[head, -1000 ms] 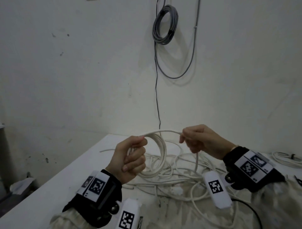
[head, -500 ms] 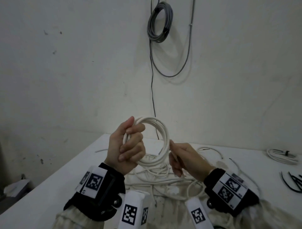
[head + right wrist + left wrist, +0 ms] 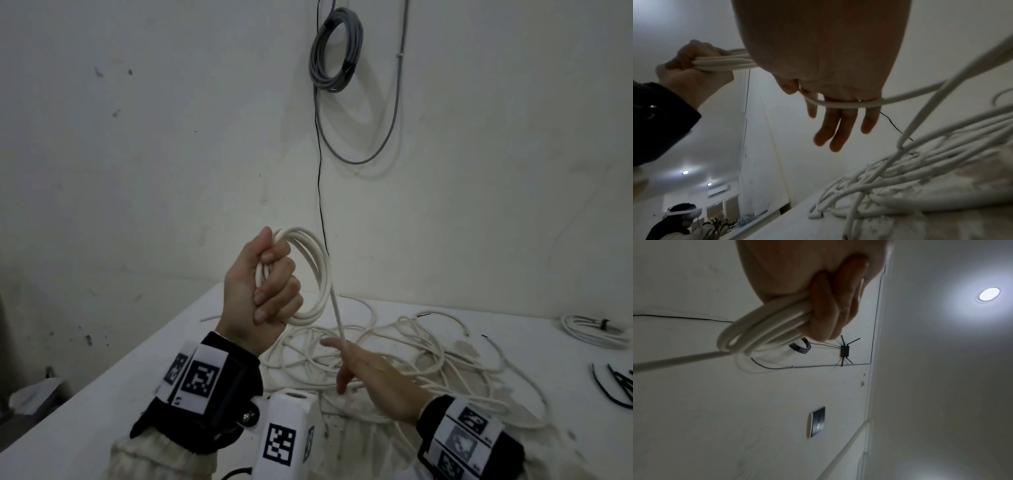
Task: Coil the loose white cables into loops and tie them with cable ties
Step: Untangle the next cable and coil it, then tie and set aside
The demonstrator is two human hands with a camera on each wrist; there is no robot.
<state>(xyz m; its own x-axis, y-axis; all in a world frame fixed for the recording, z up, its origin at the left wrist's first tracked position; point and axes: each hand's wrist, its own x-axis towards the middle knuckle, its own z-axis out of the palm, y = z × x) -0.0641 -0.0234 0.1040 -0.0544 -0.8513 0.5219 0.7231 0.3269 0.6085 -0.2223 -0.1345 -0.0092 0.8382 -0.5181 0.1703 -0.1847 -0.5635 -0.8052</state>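
Left hand (image 3: 262, 291) is gripping the coil (image 3: 313, 270) upright, keeping loops stacked; right hand (image 3: 373, 373), fingers spread, is letting the feeding strand (image 3: 337, 311) slide across.

The left hand (image 3: 260, 287) is raised, its fingers curled tight in a fist-like grip. The right hand (image 3: 373, 377) is lower, its fingers (image 3: 830, 129) straight and spread, palm open.

left hand (image 3: 262, 291) gripping white coil (image 3: 313, 270) above table (image 3: 102, 387), strand running down across open-fingered right hand (image 3: 373, 377), loose cable pile (image 3: 411, 346) lying beneath
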